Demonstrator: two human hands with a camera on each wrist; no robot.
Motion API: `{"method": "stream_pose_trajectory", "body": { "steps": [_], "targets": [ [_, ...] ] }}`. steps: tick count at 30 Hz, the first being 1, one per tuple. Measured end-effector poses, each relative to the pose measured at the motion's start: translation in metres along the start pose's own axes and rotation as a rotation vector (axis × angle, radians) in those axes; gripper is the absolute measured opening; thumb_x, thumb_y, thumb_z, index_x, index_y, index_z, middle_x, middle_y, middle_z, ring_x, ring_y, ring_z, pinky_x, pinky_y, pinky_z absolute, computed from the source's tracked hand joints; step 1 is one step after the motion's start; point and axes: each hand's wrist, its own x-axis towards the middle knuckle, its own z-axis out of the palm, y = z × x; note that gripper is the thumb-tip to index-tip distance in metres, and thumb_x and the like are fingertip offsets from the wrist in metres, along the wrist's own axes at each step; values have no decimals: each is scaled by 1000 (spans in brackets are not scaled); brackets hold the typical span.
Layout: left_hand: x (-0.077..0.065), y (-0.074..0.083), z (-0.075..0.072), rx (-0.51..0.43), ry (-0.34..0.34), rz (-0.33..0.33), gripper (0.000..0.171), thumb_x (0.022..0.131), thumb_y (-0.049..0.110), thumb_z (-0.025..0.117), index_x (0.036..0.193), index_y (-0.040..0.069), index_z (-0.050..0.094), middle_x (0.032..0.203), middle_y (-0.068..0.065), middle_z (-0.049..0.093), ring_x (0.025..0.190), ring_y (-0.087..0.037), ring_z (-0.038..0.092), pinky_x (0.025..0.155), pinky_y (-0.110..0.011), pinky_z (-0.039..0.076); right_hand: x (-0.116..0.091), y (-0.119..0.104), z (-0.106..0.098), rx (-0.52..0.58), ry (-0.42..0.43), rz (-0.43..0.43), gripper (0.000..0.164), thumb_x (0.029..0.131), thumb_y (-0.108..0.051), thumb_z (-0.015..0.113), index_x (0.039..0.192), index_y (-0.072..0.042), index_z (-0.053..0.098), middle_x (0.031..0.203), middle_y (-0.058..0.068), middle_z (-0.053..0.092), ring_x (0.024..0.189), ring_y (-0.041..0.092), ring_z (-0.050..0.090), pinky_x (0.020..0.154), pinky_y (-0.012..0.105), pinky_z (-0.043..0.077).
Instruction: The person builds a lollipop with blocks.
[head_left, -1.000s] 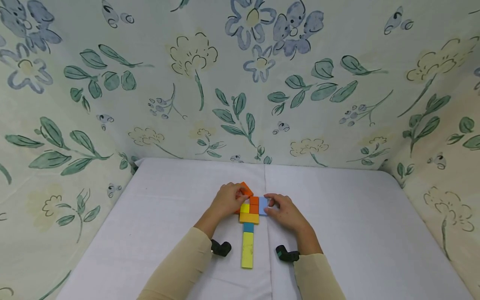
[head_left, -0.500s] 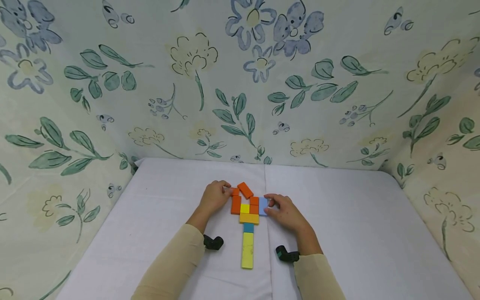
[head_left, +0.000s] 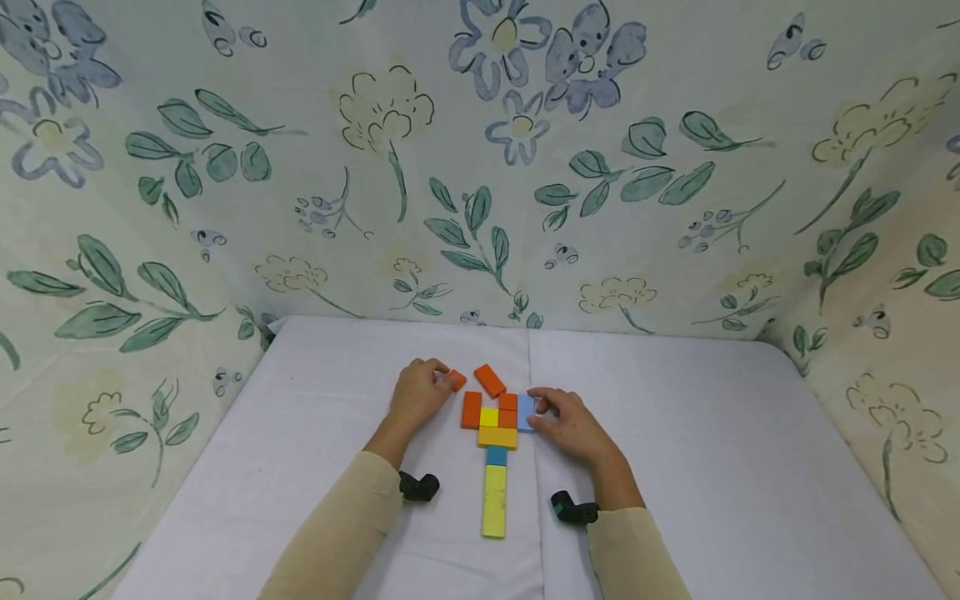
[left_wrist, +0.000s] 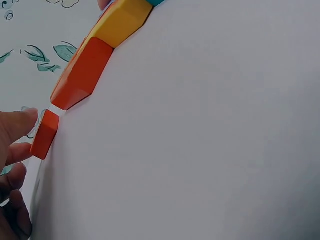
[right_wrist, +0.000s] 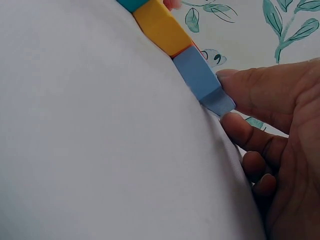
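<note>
My left hand (head_left: 417, 391) has a small orange block (head_left: 455, 380) between thumb and index finger, off the far left of the block layout. In the left wrist view that orange block (left_wrist: 45, 134) rests on the cloth, apart from a red-orange block (left_wrist: 82, 74). On the layout's right side, my right hand (head_left: 568, 421) pinches a light blue block (head_left: 526, 412) at its ends; the right wrist view shows thumb and index finger at this blue block (right_wrist: 202, 82). Between lie a yellow block (head_left: 489, 417) and small orange-red blocks (head_left: 507, 410). A tilted orange block (head_left: 490, 380) lies beyond them.
Below the layout run an amber block (head_left: 498, 437), a blue square (head_left: 497, 456) and a long pale yellow block (head_left: 494, 500). White cloth (head_left: 697, 433) covers the table. A floral curtain (head_left: 480, 167) stands behind and at both sides.
My left hand has moved left from the tilted orange block, taking the small orange block away from the red-orange one. The right hand keeps its place at the light blue block.
</note>
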Motion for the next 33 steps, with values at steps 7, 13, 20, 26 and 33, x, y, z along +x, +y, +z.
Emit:
{"method": "stream_pose_trajectory", "body": {
  "steps": [7, 13, 20, 26, 33],
  "targets": [
    [-5, -8, 0, -4, 3, 31, 39, 94, 39, 73, 122, 12, 67, 101, -7, 59, 95, -22, 53, 83, -36, 51, -1, 0, 0, -2, 1, -3, 45, 95, -28, 72, 138, -27, 60, 110, -1, 55, 113, 23, 46, 100, 47, 47],
    [-5, -13, 0, 3, -23, 63, 39, 95, 36, 73, 127, 14, 66, 103, -5, 58, 95, -21, 52, 85, -34, 51, -1, 1, -1, -4, 1, -5, 45, 95, -29, 72, 138, -27, 59, 110, -1, 55, 114, 23, 46, 100, 48, 46],
    [-8, -13, -1, -28, -43, 65, 39, 97, 37, 70, 127, 12, 66, 107, -7, 61, 98, -22, 55, 90, -36, 54, 0, 2, 0, -7, 0, -11, 45, 95, -28, 71, 139, -27, 59, 110, -2, 56, 114, 23, 46, 99, 47, 46],
    [-13, -8, -3, -120, -78, 100, 37, 98, 39, 68, 124, 13, 67, 110, -6, 61, 101, -22, 55, 90, -39, 53, 0, 2, 1, -7, 1, -7, 46, 95, -29, 72, 139, -28, 59, 110, -2, 56, 113, 23, 46, 99, 47, 46],
    [-21, 1, 1, -115, -153, 245, 33, 95, 40, 72, 119, 19, 69, 106, 0, 59, 105, -20, 51, 90, -36, 51, 1, 1, 1, -8, 1, -18, 46, 95, -28, 72, 139, -27, 59, 109, -1, 56, 113, 23, 45, 99, 46, 46]
  ]
}}
